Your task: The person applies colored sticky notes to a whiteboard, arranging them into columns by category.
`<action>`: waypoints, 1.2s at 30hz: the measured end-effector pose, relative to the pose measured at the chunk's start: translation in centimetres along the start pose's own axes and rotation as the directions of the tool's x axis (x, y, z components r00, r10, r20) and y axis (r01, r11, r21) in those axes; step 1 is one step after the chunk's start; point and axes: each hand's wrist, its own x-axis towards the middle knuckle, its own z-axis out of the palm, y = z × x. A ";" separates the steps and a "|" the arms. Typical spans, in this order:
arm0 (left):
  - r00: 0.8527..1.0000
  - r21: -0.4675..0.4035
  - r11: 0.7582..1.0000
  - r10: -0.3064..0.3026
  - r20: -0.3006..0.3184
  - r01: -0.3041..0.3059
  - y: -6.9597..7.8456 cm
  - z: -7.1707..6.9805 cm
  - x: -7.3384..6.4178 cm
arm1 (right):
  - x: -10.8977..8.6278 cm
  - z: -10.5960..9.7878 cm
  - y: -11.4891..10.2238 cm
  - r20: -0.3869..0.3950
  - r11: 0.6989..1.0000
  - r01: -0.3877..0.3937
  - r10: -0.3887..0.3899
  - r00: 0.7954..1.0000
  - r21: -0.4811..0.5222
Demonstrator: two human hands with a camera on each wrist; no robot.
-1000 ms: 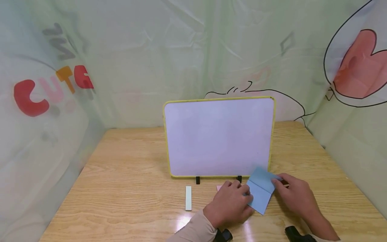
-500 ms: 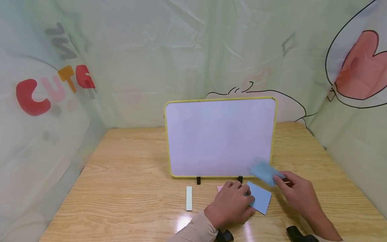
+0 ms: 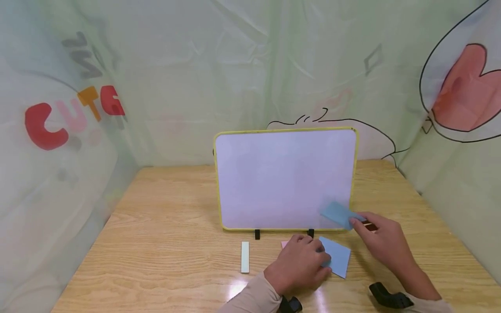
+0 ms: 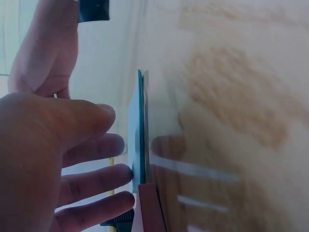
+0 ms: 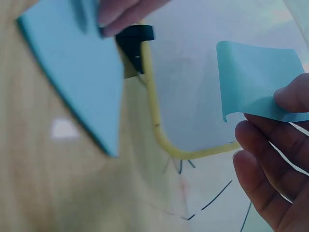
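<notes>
Between thumb and fingers, my right hand [image 3: 385, 241] pinches a single blue sticky note [image 3: 335, 214], held up before the lower right corner of the whiteboard [image 3: 285, 178]. In the right wrist view this note [image 5: 251, 79] curls at its free edge. On the table lies a blue sticky note pad [image 3: 339, 256], with the fingertips of my left hand [image 3: 299, 263] at its left edge. The left wrist view shows those fingers extended against the pad's face. A pink block [image 4: 148, 208] sits beside the pad, mostly covered by the left hand in the head view.
The whiteboard stands upright on black feet [image 3: 257, 234] behind the hands. Left of the left hand lies a pale narrow strip [image 3: 245, 257] on the wooden table [image 3: 164, 243]. A printed curtain [image 3: 188, 87] closes off the back and sides.
The right hand has peeled the top note off the blue pad and lifted it up toward the whiteboard's lower right corner. The left hand has stayed at the pad.
</notes>
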 end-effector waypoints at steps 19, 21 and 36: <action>0.998 0.031 1.000 0.004 -0.059 -0.002 -0.9 -0.3 0.3 | 4.8 -2.4 -2.1 -0.118 0.999 0.022 -0.018 0.993 0.028; 0.998 0.048 0.999 0.007 -0.066 -0.004 -1.1 -0.4 0.3 | 5.1 -2.5 -2.3 -0.129 1.000 0.013 -0.009 0.992 0.027; 0.977 0.094 0.996 0.007 -0.212 0.013 -3.7 -2.7 0.7 | 7.0 -1.4 -3.4 -0.233 0.996 0.058 -0.039 0.972 0.074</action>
